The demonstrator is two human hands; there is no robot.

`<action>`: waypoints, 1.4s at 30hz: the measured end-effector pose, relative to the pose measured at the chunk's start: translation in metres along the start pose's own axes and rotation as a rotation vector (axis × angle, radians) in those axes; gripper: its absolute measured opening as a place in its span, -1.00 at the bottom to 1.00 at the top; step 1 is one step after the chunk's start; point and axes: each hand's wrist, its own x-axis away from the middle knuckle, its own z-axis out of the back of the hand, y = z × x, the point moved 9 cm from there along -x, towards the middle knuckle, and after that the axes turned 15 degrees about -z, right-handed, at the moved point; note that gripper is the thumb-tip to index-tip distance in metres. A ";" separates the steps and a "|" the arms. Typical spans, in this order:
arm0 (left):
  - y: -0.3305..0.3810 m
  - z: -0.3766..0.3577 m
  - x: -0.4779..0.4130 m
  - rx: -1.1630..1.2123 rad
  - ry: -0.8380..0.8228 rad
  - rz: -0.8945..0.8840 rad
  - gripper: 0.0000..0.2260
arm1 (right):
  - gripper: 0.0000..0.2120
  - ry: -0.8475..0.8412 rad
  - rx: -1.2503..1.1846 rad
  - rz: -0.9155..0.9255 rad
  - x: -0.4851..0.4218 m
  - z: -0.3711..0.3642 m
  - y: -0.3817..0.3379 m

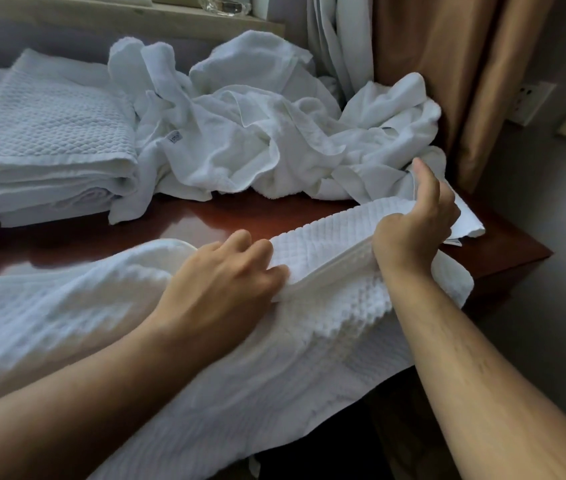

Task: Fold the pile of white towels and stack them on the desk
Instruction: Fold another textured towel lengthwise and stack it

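A white waffle-weave towel (101, 327) lies spread over the near part of the reddish-brown desk (226, 213) and hangs over its front edge. My left hand (226, 282) grips a raised fold of this towel near its middle. My right hand (416, 216) pinches the same fold farther right, lifting its far edge off the desk. Behind them a loose pile of crumpled white towels (267, 133) covers the back of the desk. At the left stands a stack of folded white towels (49, 143).
Tan curtains (447, 64) and a white sheer hang at the back right. The desk's right corner (531, 251) ends beside a grey wall with a socket (531, 102). A wooden ledge (170, 15) carries a glass dish (224, 5) behind the pile.
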 end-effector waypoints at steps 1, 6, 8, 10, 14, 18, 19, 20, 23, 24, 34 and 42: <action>0.005 -0.003 -0.001 0.020 -0.026 0.028 -0.90 | -0.21 -0.031 0.018 -0.042 -0.004 -0.001 0.004; 0.008 -0.014 0.002 0.091 -0.064 0.105 -0.80 | -0.32 0.005 0.280 -0.039 -0.001 0.003 0.000; 0.004 -0.015 0.002 0.105 -0.082 0.115 -0.75 | -0.45 0.082 0.294 0.205 0.009 0.008 -0.028; 0.003 -0.017 0.001 0.130 -0.115 0.124 -0.78 | -0.59 -0.187 0.269 0.315 0.012 -0.012 -0.050; -0.006 -0.022 0.002 0.213 -0.245 0.216 -0.72 | -0.83 -0.867 0.808 0.198 0.042 -0.064 -0.045; -0.033 -0.013 0.021 0.115 -0.449 0.355 -0.57 | -0.58 -0.975 0.917 0.202 0.074 -0.074 -0.047; -0.040 -0.011 0.029 0.095 -0.508 0.388 -0.53 | -0.51 -0.977 0.932 0.195 0.079 -0.075 -0.046; -0.045 -0.010 0.038 0.102 -0.567 0.423 -0.50 | -0.46 -0.981 0.943 0.180 0.084 -0.075 -0.045; -0.052 -0.009 0.066 0.234 -0.701 0.516 -0.42 | -0.28 -1.038 1.048 0.153 0.100 -0.078 -0.039; -0.050 -0.007 0.074 0.272 -0.722 0.519 -0.41 | -0.22 -1.048 1.106 0.153 0.105 -0.079 -0.037; -0.052 0.017 0.111 0.308 -0.511 0.506 -0.50 | -0.30 -1.063 0.957 0.297 0.153 -0.099 -0.069; -0.071 0.043 0.157 0.212 -0.523 0.549 -0.66 | -0.24 -1.034 0.988 0.335 0.170 -0.114 -0.081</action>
